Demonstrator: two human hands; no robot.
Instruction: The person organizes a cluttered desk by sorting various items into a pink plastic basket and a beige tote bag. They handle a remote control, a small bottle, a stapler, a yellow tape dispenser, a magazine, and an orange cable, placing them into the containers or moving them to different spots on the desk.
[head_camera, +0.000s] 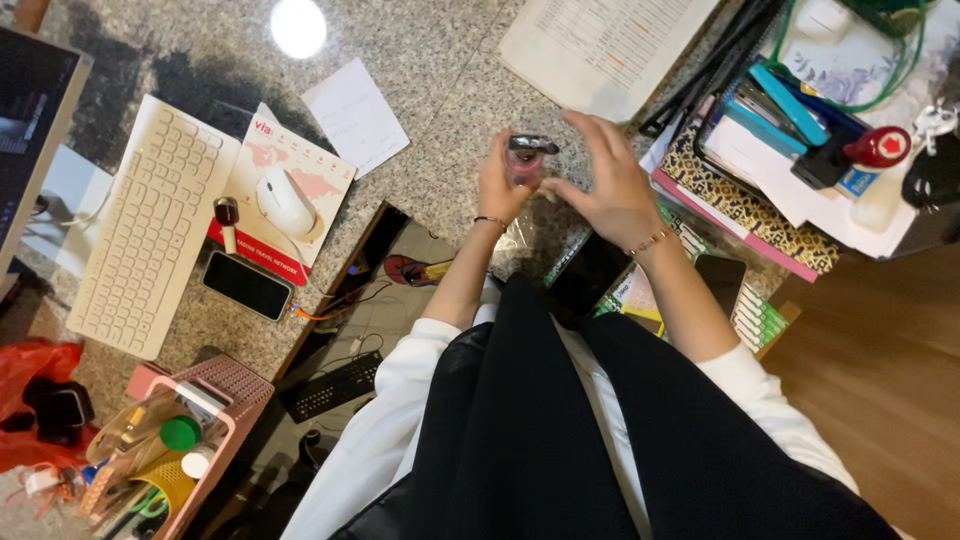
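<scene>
The small pinkish bottle (524, 165) stands upright between both hands, the left hand (497, 185) gripping its body while the right hand's (607, 185) fingers pinch its dark cap (532, 145) from the side.

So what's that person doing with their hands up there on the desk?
A seated person holds a small pinkish bottle over the speckled stone desk. The left hand grips its body while the right hand reaches to its dark cap. A white keyboard, white mouse and black phone lie untouched off to the left.
</scene>
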